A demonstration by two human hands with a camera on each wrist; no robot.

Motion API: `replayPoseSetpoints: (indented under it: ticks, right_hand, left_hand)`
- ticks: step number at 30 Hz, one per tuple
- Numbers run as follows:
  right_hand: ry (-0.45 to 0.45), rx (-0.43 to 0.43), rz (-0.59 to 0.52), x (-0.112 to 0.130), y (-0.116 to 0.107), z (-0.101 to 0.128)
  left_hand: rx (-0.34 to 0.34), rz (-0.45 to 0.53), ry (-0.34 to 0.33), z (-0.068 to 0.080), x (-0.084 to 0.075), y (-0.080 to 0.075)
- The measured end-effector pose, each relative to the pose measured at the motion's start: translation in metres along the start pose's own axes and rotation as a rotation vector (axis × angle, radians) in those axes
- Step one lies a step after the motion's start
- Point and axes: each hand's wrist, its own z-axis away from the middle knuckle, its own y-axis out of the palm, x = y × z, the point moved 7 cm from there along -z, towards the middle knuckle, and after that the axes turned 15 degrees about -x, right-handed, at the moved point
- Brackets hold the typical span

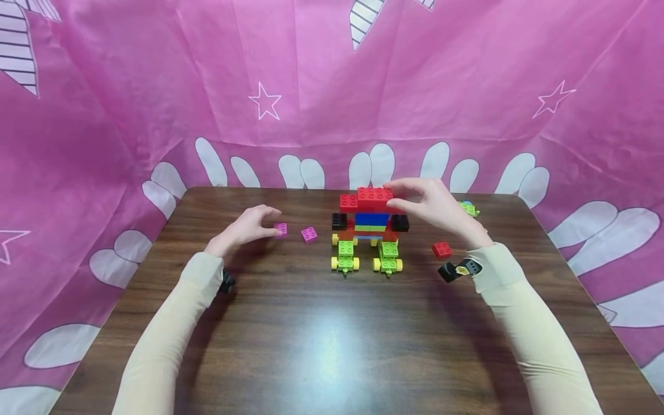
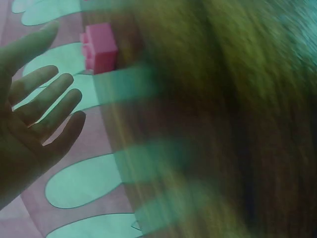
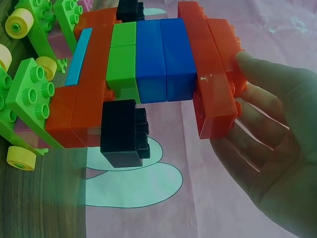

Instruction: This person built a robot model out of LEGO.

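Observation:
Close to my left hand (image 1: 251,223) is a pink brick (image 1: 280,230); in the left wrist view the fingers are spread and the same pink brick (image 2: 103,48) sits beyond their tips. My right hand (image 1: 428,202) pinches the top red brick (image 1: 369,199) of a brick build, thumb on the near side and fingers behind. Below that red top come blue bricks (image 3: 163,62), green bricks (image 3: 123,59) and a lower red layer (image 3: 86,104). A black brick (image 1: 339,221) juts from each side. Green wheeled bases (image 1: 345,256) with yellow wheels carry it.
A second pink brick (image 1: 308,234) lies left of the build. To the right are a loose red brick (image 1: 442,249) and a green piece (image 1: 468,208) near the table's back edge. A pink patterned cloth (image 1: 321,86) rises behind the brown table (image 1: 259,346).

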Motion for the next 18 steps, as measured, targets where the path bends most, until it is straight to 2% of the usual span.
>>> replayPoseSetpoints:
  ticks: [7,18]
  right_hand:
    - [-0.012,-0.003,-0.002,0.001,-0.001,-0.001]
    - [-0.024,-0.004,0.021,0.001,-0.001,-0.002]
  left_hand:
    - [0.017,-0.08,0.051,-0.002,0.011,0.01]
    - [0.01,-0.125,0.043,-0.004,0.016,0.017]
